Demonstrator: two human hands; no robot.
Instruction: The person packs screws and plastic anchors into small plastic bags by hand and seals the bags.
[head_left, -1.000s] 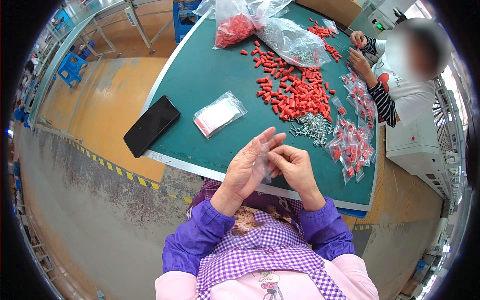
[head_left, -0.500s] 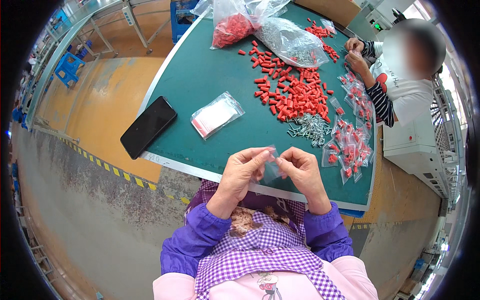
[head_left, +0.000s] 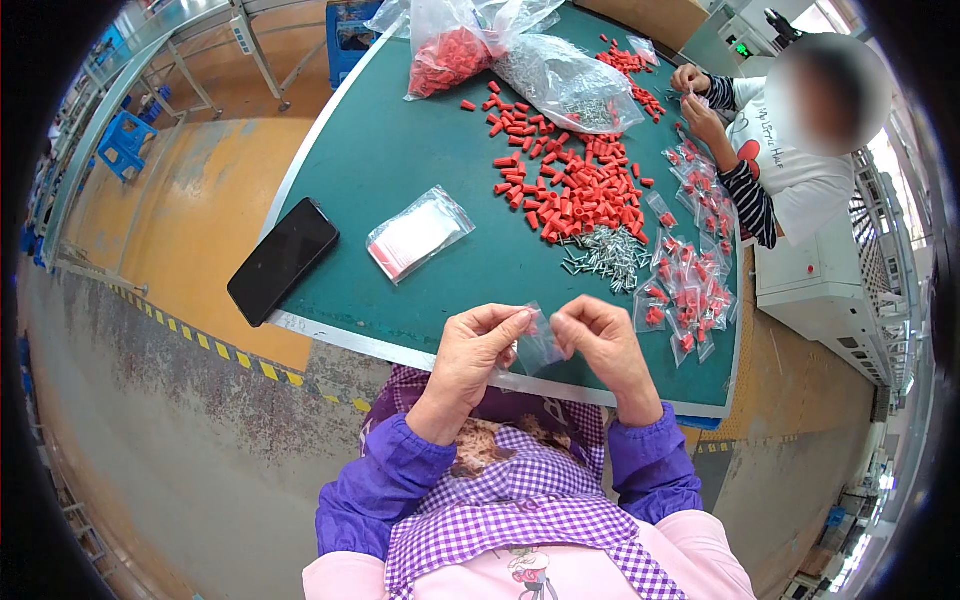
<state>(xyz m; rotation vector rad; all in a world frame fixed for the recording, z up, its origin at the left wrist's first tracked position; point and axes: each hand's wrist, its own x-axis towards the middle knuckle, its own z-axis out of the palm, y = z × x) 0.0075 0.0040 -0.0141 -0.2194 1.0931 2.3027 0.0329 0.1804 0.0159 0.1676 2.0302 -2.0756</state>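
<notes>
A small clear plastic bag (head_left: 538,350) hangs between my hands above the table's near edge. My left hand (head_left: 470,350) pinches its top corner between thumb and fingers. At the bag's other side, my right hand (head_left: 605,345) has its fingers curled in a pinch against the edge, slightly blurred. Beyond my hands lie a heap of red plastic caps (head_left: 580,190) and a pile of small silver screws (head_left: 610,255). To the right of these, several filled clear bags (head_left: 690,285) with red pieces lie in a loose stack.
On the green table (head_left: 340,170) lie a black phone (head_left: 283,262) and a clear packet with white contents (head_left: 418,235). Large bags of red caps (head_left: 450,62) and screws (head_left: 580,90) stand at the back. A co-worker's hands (head_left: 700,100) work at the far right.
My right hand has drawn slightly away from the left, and more of the small clear bag shows between them. The whole view has shifted a little.
</notes>
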